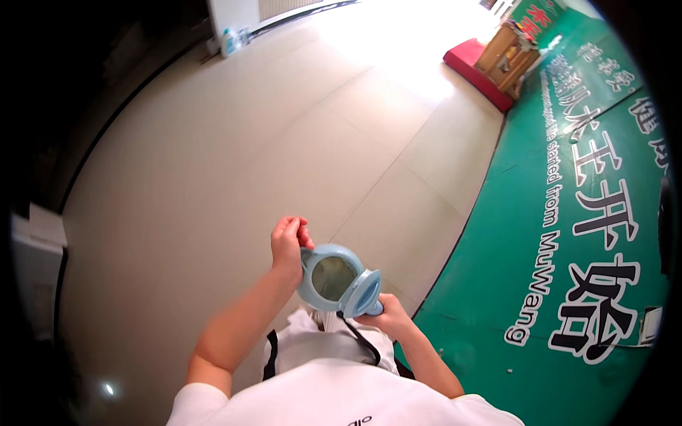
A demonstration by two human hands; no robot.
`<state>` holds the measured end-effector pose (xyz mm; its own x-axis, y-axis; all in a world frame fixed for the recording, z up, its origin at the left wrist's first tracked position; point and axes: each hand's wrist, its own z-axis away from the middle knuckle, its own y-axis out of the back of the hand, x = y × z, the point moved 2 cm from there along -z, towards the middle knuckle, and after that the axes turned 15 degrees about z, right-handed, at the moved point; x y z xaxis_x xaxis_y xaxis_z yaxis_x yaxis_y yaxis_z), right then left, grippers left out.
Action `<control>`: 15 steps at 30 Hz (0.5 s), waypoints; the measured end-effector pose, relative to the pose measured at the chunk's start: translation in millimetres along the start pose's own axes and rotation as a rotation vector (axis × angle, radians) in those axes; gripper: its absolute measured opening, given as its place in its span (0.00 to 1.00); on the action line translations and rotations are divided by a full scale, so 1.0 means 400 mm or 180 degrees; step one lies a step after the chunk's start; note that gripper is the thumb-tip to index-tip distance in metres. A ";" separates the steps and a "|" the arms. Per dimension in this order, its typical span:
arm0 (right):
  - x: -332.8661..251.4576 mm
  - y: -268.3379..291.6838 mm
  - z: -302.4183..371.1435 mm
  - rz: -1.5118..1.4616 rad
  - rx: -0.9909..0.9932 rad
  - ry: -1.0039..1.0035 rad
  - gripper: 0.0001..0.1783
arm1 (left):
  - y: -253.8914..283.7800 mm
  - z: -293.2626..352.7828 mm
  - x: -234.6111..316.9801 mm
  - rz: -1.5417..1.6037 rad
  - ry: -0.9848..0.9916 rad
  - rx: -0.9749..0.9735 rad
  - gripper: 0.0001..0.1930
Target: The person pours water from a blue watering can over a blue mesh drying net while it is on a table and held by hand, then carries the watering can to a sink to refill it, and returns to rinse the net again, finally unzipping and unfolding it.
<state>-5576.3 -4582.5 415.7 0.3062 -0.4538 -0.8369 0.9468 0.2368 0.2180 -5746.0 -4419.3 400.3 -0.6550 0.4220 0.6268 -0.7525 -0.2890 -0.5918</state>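
A light blue kettle (334,279) is held in front of my body, its round opening facing up and its hinged lid (366,292) raised on the right. The inside looks greyish and its contents are unclear. My right hand (386,316) is closed round the handle on the kettle's right side. At the opposite side, by the spout, my left hand (290,240) is raised with its fingers curled together beside the rim. Whether it pinches something small is hidden.
Beige tiles cover the floor (213,156). To the right lies a green printed sheet (483,263). Farther off stand a wooden cabinet (503,60) beside a red-covered block (472,67), and blue bottles (229,42) by the wall. A white box-like object (35,248) is at far left.
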 end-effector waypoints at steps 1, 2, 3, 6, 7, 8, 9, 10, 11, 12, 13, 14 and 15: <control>-0.024 0.039 -0.053 0.0256 0.0047 0.0137 0.13 | -0.035 -0.059 0.005 -0.0036 0.0027 0.0062 0.08; -0.043 0.079 -0.105 0.0232 -0.0007 0.0144 0.14 | -0.077 -0.119 0.010 -0.0099 0.0046 0.0056 0.08; -0.064 0.119 -0.165 0.0216 -0.0060 0.0148 0.14 | -0.120 -0.187 0.023 -0.0141 0.0053 -0.0004 0.08; -0.118 0.252 -0.386 0.0243 -0.0298 0.0192 0.16 | -0.243 -0.406 0.064 -0.0197 0.0034 -0.0097 0.08; -0.145 0.312 -0.459 0.0263 -0.0350 0.0248 0.17 | -0.296 -0.475 0.080 -0.0187 0.0017 -0.0074 0.08; -0.177 0.358 -0.519 0.0037 -0.0299 0.0257 0.18 | -0.349 -0.542 0.097 -0.0174 0.0000 -0.0052 0.08; -0.236 0.403 -0.576 0.0044 -0.0330 0.0155 0.18 | -0.395 -0.605 0.123 -0.0215 -0.0004 0.0004 0.08; -0.274 0.457 -0.643 0.0121 -0.0392 0.0188 0.18 | -0.453 -0.678 0.145 -0.0168 -0.0060 -0.0039 0.08; -0.311 0.511 -0.710 0.0202 -0.0451 0.0220 0.18 | -0.516 -0.749 0.173 -0.0176 -0.0097 -0.0070 0.08; -0.345 0.570 -0.777 0.0281 -0.0441 0.0239 0.18 | -0.578 -0.816 0.190 -0.0139 -0.0116 -0.0099 0.08; -0.379 0.626 -0.846 0.0360 -0.0429 0.0254 0.17 | -0.638 -0.887 0.207 -0.0101 -0.0133 -0.0129 0.08; -0.409 0.675 -0.908 0.0336 -0.0269 0.0322 0.17 | -0.682 -0.968 0.218 -0.0127 -0.0118 -0.0148 0.07; -0.448 0.744 -0.988 0.0416 -0.0216 0.0247 0.16 | -0.747 -1.054 0.232 -0.0078 -0.0128 -0.0175 0.07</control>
<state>-5388.8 -4091.2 432.1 0.4151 -0.3482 -0.8405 0.8898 0.3481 0.2952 -5553.1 -3931.5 421.8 -0.6396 0.3933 0.6605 -0.7641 -0.2310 -0.6023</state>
